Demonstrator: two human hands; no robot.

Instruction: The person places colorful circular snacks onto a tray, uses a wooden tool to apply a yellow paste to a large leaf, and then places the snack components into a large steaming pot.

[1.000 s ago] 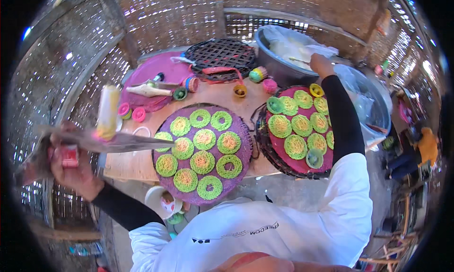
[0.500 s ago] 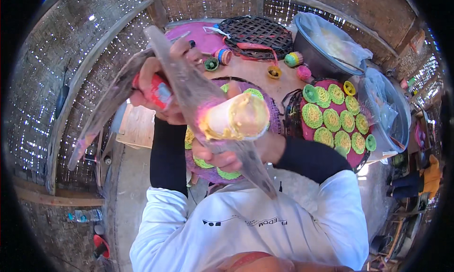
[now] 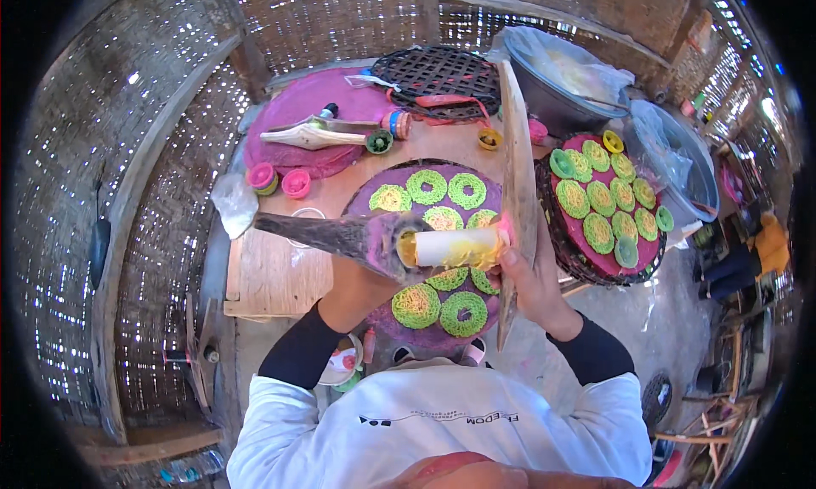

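Note:
I hold a two-piece wooden hand press over the middle tray. My left hand [image 3: 367, 283] is under the piece with the round socket [image 3: 374, 241]; that hand's fingers are mostly hidden behind it. My right hand [image 3: 535, 292] grips the upright wooden bar [image 3: 517, 175], thumb on its near side. From this bar a white cylindrical plunger [image 3: 446, 247], smeared with yellow paste, points left, its end at the socket's mouth. Below, the round tray with purple cloth [image 3: 361, 192] carries several bright green rings of thin strands [image 3: 463, 313], some with yellow centres.
A second round tray [image 3: 557, 230] at the right holds more green and yellow rounds. Blue-grey tubs [image 3: 518, 81] with plastic bags stand behind it. On the wooden table [image 3: 272, 272] are small coloured cups [image 3: 296, 183], a pale wooden piece [image 3: 310, 137] and a black lattice basket [image 3: 438, 77].
Both press pieces have come lower and been turned so the plunger lies sideways, its end at the socket. The red object in my left hand no longer shows. My view has shifted.

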